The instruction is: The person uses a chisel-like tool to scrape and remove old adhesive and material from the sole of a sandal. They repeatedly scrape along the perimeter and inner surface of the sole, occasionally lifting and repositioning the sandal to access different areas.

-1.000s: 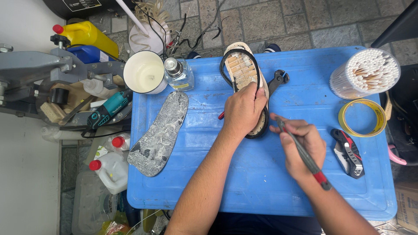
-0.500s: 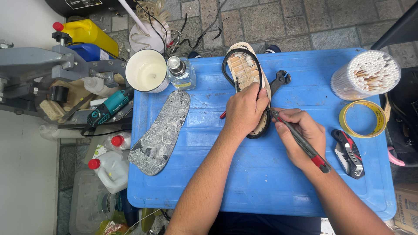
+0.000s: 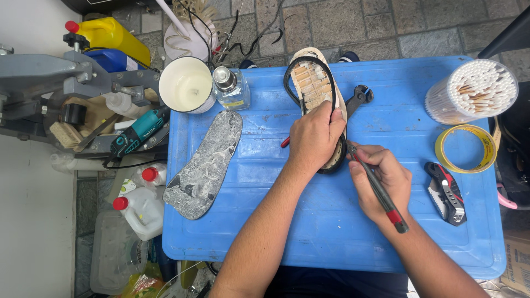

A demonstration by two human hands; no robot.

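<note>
My left hand [image 3: 314,138] presses down on a sandal sole [image 3: 314,83] with a black strap, lying on the blue plastic tabletop [image 3: 309,221]. My right hand [image 3: 383,179] grips a thin tool with a dark shaft and red end [image 3: 381,190]; its tip touches the sole's right edge beside my left hand. A grey, glue-smeared outsole [image 3: 205,159] lies to the left of my left forearm.
Black pliers [image 3: 358,99] lie by the sole. A white cup [image 3: 186,85] and small glass bottle [image 3: 229,88] stand at the back left. A tub of cotton swabs [image 3: 469,92], yellow tape roll [image 3: 465,149] and folding knife [image 3: 448,193] lie right. Bottles and a machine crowd the left.
My right hand has moved up and left, bringing the tool's tip to the sole's edge. My left hand stays on the sole.
</note>
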